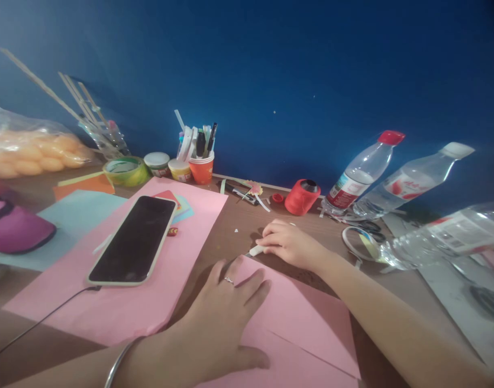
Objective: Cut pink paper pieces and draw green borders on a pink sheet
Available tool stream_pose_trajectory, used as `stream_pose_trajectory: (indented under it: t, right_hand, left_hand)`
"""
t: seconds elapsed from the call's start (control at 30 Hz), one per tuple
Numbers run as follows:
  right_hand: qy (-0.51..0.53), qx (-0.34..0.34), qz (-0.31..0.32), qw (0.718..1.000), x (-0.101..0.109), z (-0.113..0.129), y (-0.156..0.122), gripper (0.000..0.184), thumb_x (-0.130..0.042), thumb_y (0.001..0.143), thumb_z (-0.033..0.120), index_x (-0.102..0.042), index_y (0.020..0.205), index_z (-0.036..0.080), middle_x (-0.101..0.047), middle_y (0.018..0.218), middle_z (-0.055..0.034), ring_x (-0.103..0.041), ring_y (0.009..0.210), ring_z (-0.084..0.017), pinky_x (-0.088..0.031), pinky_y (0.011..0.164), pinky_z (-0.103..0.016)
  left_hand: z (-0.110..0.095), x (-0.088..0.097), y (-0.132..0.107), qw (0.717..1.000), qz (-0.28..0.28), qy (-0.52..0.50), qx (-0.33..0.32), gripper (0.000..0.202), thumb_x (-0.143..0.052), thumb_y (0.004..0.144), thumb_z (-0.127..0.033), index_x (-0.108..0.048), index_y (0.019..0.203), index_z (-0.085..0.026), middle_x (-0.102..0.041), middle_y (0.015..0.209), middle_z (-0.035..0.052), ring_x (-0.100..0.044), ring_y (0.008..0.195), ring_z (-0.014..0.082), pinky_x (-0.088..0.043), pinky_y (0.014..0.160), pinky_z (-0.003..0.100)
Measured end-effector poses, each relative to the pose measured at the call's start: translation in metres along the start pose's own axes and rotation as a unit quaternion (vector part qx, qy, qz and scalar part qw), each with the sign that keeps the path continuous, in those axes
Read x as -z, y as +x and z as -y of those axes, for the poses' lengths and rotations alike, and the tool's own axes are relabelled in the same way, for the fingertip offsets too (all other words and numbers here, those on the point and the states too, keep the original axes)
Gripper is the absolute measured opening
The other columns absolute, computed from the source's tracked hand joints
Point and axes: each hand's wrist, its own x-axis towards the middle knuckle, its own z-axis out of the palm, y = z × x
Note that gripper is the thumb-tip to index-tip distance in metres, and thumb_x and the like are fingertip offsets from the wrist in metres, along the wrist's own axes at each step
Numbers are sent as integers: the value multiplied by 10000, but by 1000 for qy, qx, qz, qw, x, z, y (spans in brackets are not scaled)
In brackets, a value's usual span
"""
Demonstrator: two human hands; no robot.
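My left hand (225,312) lies flat with fingers spread on a folded pink paper sheet (307,323), pressing it onto the wooden table. A ring shows on one finger and a bangle on the wrist. My right hand (289,241) rests just beyond the paper's far corner, fingers curled around a small white tool (255,250) whose tip touches the paper's edge; I cannot make out what kind of tool it is.
A phone (136,240) with a cable lies on a larger pink sheet (121,307) at left. At the back stand tape rolls, small jars, an orange cup of pens (201,167), a red thread spool (301,196) and two plastic bottles (362,172). Scissors and tape lie right.
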Motion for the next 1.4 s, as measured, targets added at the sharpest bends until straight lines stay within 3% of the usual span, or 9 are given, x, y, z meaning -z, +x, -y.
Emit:
stream_pose_trajectory:
  t: [0.33,0.73,0.97,1.17,1.4]
  right_hand:
    - [7,11,0,1000,1,1,4,196,-642,810,136,-716,977,207,-634,905,-50,-554,874,-174,-446,784,-301]
    - [-24,28,-49,998,2,-6,11,197,-569,873,213,-685,1032,210,-626,933,-61,-537,900,-191,-439,813,-331]
    - [-69,-64,-120,988,12,-14,-24,194,-532,894,226,-657,1041,200,-641,941,-58,-547,885,-206,-439,829,-359]
    - [-117,-122,-164,972,10,-27,-69,210,-528,878,198,-665,1037,210,-644,962,-66,-555,928,-228,-447,851,-374]
    - [-172,-170,-152,958,16,-47,-94,215,-524,860,190,-672,1015,190,-650,975,-73,-569,931,-226,-440,867,-387]
  left_hand:
    - [2,-4,-3,999,-29,-14,-4,851,-292,776,-776,-288,1427,-228,-304,1479,43,-127,1338,425,-150,1006,638]
    - [2,-12,-4,1000,-15,-14,0,885,-407,761,-739,-189,1456,-236,-217,1506,43,-79,1359,421,-103,1034,640]
    - [-1,-7,-3,1000,9,-13,-3,885,-445,772,-699,-186,1456,-199,-180,1505,87,-94,1372,381,-109,1054,623]
    - [0,-2,-2,1000,-12,-2,4,866,-543,695,-708,-314,1413,-282,-164,1510,112,-93,1364,411,-131,1029,649]
    - [1,-5,-7,999,-34,7,3,856,-504,714,-721,-307,1416,-274,-136,1517,99,-74,1372,391,-112,1048,632]
